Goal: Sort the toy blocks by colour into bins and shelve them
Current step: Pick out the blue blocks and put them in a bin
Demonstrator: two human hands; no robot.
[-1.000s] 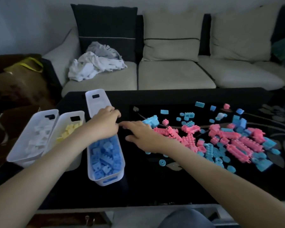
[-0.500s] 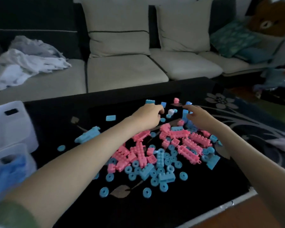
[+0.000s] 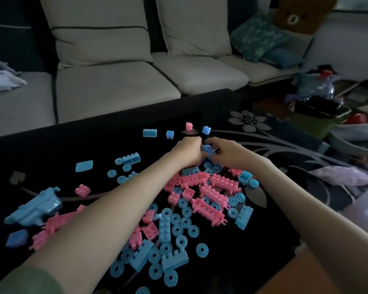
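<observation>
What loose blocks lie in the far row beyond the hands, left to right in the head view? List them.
long blue brick → small blue block → pink block → tilted blue block

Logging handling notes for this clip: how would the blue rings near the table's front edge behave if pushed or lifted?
The blue rings look like small moulded plastic, so probably light and stiff. Lying flat on the glossy table, they would likely slide, not roll. Their thinness may hinder pinching.
</observation>
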